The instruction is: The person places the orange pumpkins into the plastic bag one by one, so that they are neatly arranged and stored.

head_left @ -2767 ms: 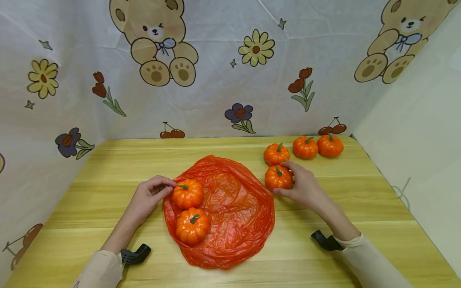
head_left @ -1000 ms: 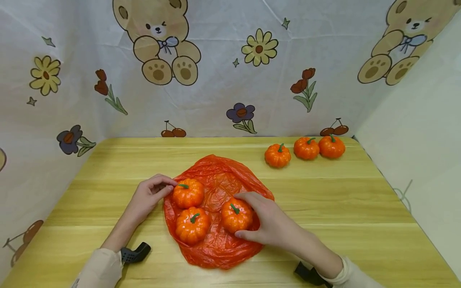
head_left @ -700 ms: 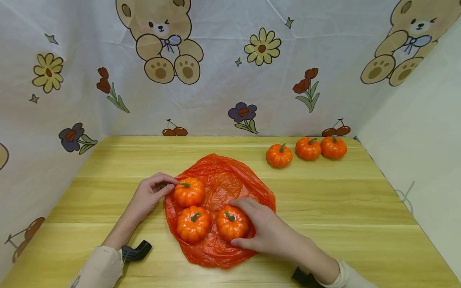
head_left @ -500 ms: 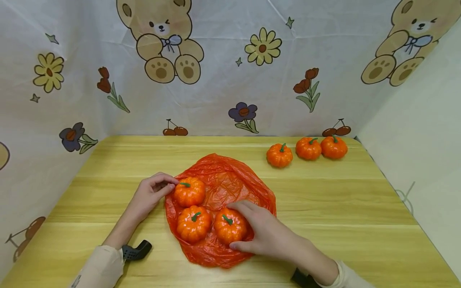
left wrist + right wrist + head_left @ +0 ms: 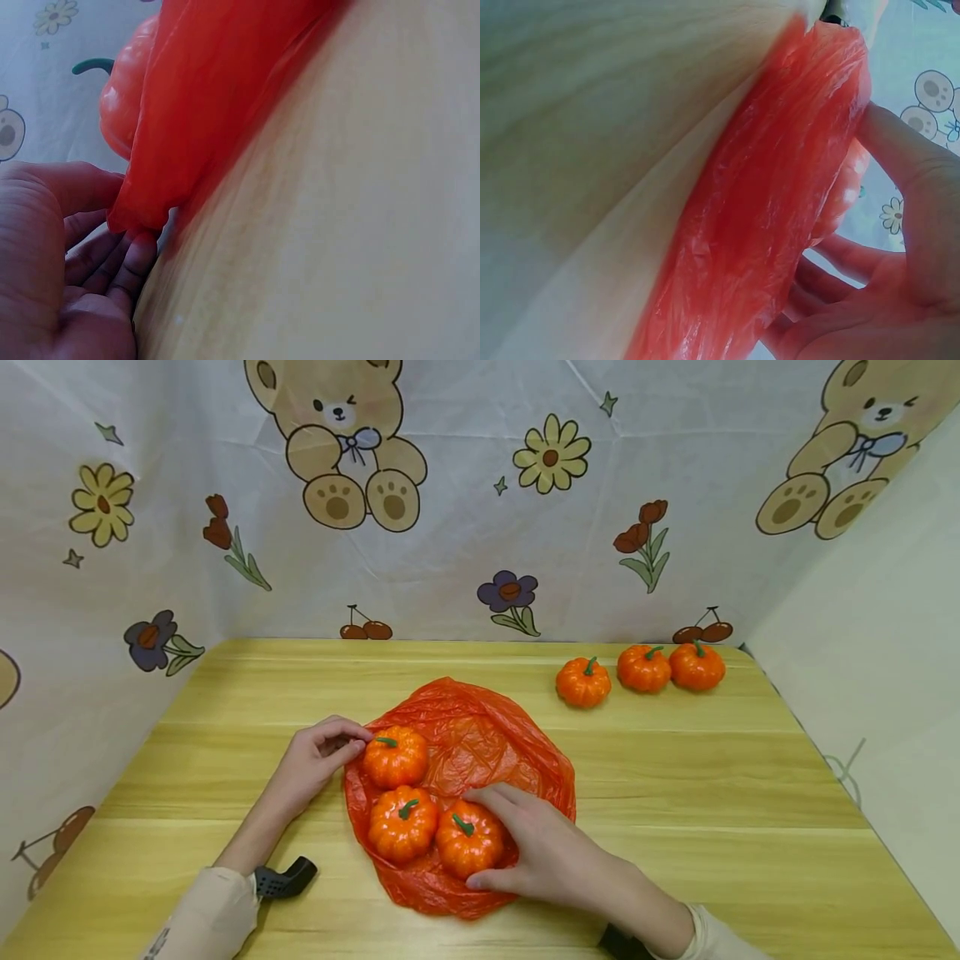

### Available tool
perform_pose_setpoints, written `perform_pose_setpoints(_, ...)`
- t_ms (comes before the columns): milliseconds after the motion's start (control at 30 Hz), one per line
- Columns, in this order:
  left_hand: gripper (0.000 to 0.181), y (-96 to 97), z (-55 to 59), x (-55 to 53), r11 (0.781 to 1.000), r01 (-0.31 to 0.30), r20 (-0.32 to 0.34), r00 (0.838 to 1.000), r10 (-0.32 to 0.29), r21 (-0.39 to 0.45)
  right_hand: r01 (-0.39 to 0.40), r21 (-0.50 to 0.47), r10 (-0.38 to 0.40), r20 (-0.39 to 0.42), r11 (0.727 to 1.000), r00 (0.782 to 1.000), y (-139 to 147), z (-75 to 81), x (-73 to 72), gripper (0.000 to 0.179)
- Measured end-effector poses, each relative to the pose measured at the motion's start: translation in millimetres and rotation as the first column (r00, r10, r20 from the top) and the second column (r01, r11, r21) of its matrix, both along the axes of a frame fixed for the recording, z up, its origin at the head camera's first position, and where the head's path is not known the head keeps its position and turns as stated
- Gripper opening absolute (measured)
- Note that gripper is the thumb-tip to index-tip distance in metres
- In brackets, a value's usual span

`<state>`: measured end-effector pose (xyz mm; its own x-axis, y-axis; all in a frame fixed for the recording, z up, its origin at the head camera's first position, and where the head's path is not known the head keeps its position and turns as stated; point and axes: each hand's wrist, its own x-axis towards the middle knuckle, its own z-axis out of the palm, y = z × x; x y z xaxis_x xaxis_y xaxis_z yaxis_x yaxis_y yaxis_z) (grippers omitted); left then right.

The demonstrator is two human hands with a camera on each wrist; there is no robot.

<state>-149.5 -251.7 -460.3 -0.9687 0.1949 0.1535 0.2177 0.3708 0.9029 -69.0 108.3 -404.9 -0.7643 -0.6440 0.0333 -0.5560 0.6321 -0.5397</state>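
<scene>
Head view: we see a red plastic bag (image 5: 480, 752) spread with its mouth upward on a wooden table (image 5: 675, 860), with three orange pumpkins inside. Taking the bag as our dial, we find an upper pumpkin (image 5: 395, 758) at ten o'clock, a lower pumpkin (image 5: 402, 827) at eight, and a gripped pumpkin (image 5: 469, 841) near six, side by side with the lower one. All three show green stems.

Our left hand (image 5: 318, 757) is at ten o'clock, pinching the bag's rim between thumb and fingers just beside the upper pumpkin; the left wrist view shows the red film caught there. Our right hand (image 5: 543, 843) comes in from four o'clock, thumb and fingers curled round the gripped pumpkin. In the right wrist view, the bag's side hides most of that pumpkin.

Outside the bag, between one and two o'clock, we have a nearer loose pumpkin (image 5: 583, 683) and, farther out around two, a pair of pumpkins (image 5: 642, 669) set close together by the table's far edge. Behind them, toward twelve, hangs a pale cloth (image 5: 450, 527) printed with bears and flowers.
</scene>
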Motion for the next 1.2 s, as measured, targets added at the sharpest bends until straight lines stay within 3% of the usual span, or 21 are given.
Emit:
perform_pose_setpoints(367,0.014,0.7,1.9,-0.2,1.000,-0.006,0.012,1.000,0.006,0.003,0.040,-0.070,-0.040,-0.004,0.997,0.999,4,2.8,-2.1,0.084)
perform_pose_setpoints(600,0.014,-0.4,2.4,1.9,1.000,-0.013,0.017,1.000,0.013,-0.007,0.121,-0.138,-0.118,0.035,0.983,0.992,12,9.0,-14.1,0.067)
perform_pose_setpoints(900,0.014,-0.6,1.2,2.2,1.000,-0.020,0.019,1.000,0.021,-0.016,0.182,-0.218,-0.201,-0.067,0.959,0.977,32,10.5,-36.7,0.057)
perform_pose_setpoints(1200,0.013,0.3,0.4,1.3,1.000,-0.006,0.001,1.000,0.006,0.006,0.235,-0.275,-0.284,-0.150,0.932,0.947,57,9.2,-61.8,0.050)
